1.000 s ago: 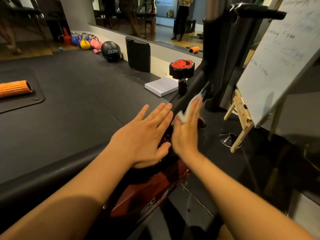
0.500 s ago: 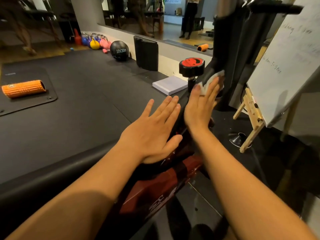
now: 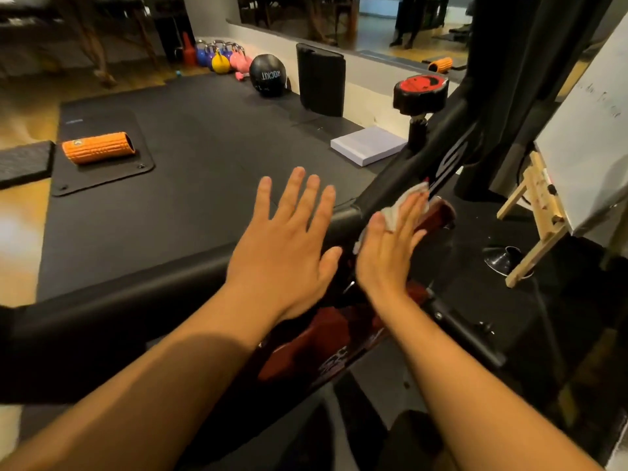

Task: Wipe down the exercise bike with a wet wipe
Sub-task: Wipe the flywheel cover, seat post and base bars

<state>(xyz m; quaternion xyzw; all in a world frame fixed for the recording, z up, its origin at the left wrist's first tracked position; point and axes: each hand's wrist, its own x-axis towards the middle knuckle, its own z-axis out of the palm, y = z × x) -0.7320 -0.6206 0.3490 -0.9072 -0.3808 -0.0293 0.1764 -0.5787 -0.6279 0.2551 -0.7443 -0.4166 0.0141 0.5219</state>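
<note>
The exercise bike's black sloping frame tube (image 3: 424, 154) runs up from a red lower body (image 3: 312, 348) toward a black knob with a red top (image 3: 421, 90). My right hand (image 3: 387, 253) lies flat against the right side of the tube, fingers straight, pressing a white wet wipe (image 3: 404, 205) onto it; the wipe shows past my fingertips. My left hand (image 3: 289, 246) is spread flat with straight fingers on the left side of the frame, holding nothing.
A whiteboard on a wooden easel (image 3: 540, 212) stands close on the right. A white block (image 3: 368, 144), black pad (image 3: 321, 83), medicine ball (image 3: 268, 74), kettlebells (image 3: 221, 59) and orange foam roller (image 3: 98, 147) sit on the black mat floor (image 3: 190, 158).
My right hand has slid the wipe back down the frame tube from near the knob. The left hand has stayed flat on the frame, and the view shifted slightly.
</note>
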